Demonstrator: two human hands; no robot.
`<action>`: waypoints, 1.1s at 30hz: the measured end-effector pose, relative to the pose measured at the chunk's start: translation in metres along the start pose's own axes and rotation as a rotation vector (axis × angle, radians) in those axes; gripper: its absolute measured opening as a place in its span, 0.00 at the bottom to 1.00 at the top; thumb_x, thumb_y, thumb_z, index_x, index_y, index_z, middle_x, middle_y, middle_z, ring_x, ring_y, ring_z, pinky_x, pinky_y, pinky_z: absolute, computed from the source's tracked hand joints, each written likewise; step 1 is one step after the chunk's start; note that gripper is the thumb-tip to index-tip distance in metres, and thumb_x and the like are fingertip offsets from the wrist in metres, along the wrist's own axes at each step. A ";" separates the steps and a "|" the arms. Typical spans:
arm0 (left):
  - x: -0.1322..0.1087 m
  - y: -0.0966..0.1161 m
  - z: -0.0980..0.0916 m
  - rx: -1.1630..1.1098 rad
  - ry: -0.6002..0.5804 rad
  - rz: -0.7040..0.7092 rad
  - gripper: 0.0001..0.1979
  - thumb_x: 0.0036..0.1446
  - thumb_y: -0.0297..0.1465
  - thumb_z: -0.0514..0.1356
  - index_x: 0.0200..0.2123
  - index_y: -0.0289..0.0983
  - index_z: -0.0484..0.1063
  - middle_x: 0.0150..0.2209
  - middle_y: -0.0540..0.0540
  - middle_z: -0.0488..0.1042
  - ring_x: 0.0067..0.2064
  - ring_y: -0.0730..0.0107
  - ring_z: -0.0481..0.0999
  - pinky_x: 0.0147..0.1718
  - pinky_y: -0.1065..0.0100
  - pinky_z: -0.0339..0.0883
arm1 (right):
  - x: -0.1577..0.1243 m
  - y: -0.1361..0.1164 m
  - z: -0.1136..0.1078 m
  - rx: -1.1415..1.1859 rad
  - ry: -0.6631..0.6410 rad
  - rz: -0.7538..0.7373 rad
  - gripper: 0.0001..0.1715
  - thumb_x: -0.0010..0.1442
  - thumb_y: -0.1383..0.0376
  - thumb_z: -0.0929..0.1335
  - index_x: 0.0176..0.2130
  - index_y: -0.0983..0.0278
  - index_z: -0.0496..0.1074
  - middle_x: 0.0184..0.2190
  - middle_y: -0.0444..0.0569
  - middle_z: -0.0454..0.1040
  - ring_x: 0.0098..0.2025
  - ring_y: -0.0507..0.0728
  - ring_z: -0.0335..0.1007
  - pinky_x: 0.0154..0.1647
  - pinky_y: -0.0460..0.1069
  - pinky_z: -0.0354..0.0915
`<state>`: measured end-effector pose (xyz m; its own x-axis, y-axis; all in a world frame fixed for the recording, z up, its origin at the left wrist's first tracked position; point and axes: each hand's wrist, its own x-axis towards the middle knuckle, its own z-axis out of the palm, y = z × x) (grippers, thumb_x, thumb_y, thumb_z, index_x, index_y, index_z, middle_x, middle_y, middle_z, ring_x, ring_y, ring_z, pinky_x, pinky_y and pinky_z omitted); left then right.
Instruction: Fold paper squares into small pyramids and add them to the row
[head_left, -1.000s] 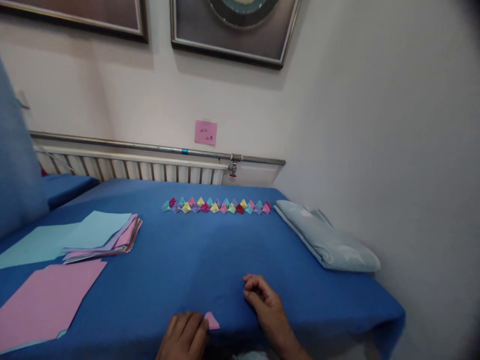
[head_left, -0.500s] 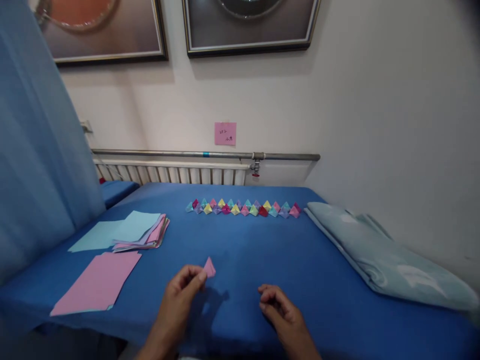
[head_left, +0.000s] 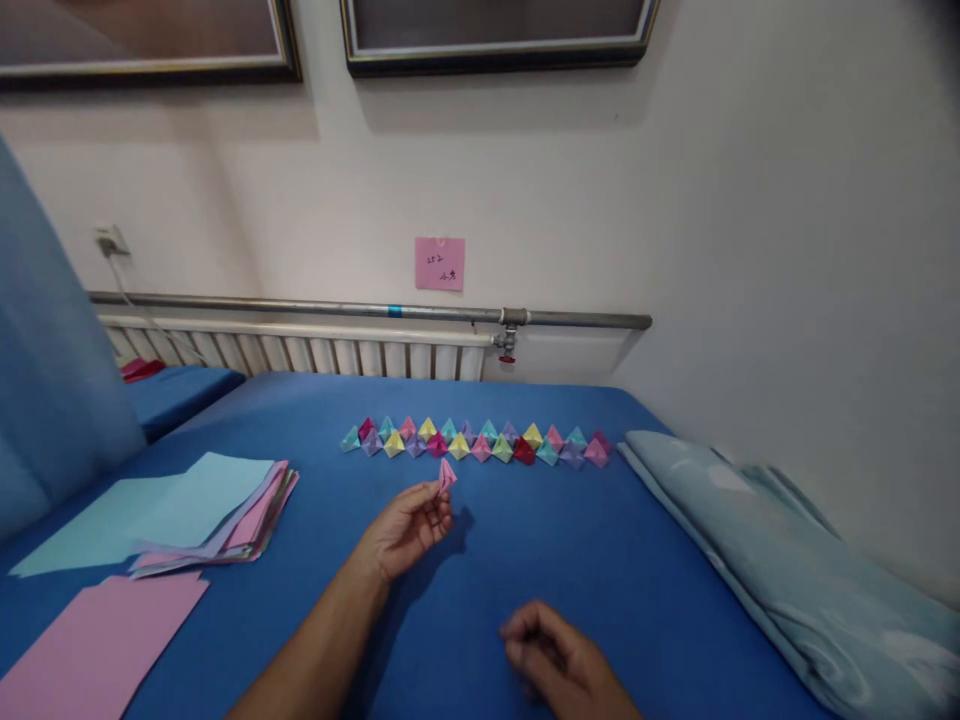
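Observation:
My left hand (head_left: 414,528) pinches a small folded pink paper piece (head_left: 447,476) between thumb and fingers, held above the blue surface just in front of the rows of folded pieces. My right hand (head_left: 551,650) is low at the centre right, its fingers curled and slightly blurred; whether anything lies inside them cannot be made out. Two rows of small folded paper pieces (head_left: 458,446) in several colours run side by side across the back of the blue bed surface (head_left: 450,400).
At the left lie a stack of coloured sheets (head_left: 217,500) and pink sheets (head_left: 97,640). A folded light-green blanket (head_left: 750,540) rests at the right. Behind the bed are a radiator (head_left: 360,358) and a metal pipe (head_left: 585,319). A blue curtain (head_left: 52,400) hangs at the left.
My left hand has moved forward with the pink piece, closer to the rows. My right hand stays low and curled, a little lower in view. The camera view has shifted.

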<state>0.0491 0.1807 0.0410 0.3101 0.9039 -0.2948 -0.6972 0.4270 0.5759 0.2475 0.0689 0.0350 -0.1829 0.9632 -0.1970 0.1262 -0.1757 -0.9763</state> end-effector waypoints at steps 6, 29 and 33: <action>0.035 0.001 -0.007 -0.049 -0.039 -0.037 0.01 0.53 0.22 0.62 0.30 0.29 0.72 0.26 0.47 0.73 0.27 0.76 0.73 0.29 0.73 0.69 | 0.101 -0.059 -0.008 -0.093 0.230 -0.270 0.14 0.53 0.56 0.66 0.37 0.62 0.72 0.29 0.45 0.71 0.28 0.52 0.64 0.29 0.46 0.61; 0.044 -0.004 -0.023 0.470 0.318 0.255 0.19 0.42 0.43 0.68 0.31 0.33 0.72 0.25 0.49 0.73 0.25 0.75 0.72 0.25 0.72 0.70 | 0.178 -0.001 0.033 0.144 0.032 -0.152 0.07 0.52 0.61 0.66 0.32 0.61 0.67 0.22 0.39 0.66 0.19 0.48 0.59 0.16 0.41 0.57; 0.043 -0.002 -0.024 0.497 0.331 0.241 0.19 0.41 0.42 0.68 0.30 0.33 0.72 0.22 0.51 0.73 0.21 0.77 0.69 0.22 0.73 0.67 | 0.177 -0.003 0.029 0.186 -0.044 -0.107 0.08 0.51 0.63 0.66 0.35 0.61 0.67 0.22 0.38 0.64 0.18 0.47 0.57 0.16 0.41 0.56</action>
<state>0.0483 0.2182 0.0085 -0.0896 0.9537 -0.2871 -0.3149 0.2464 0.9166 0.1861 0.2340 0.0000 -0.2283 0.9694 -0.0907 -0.0779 -0.1110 -0.9908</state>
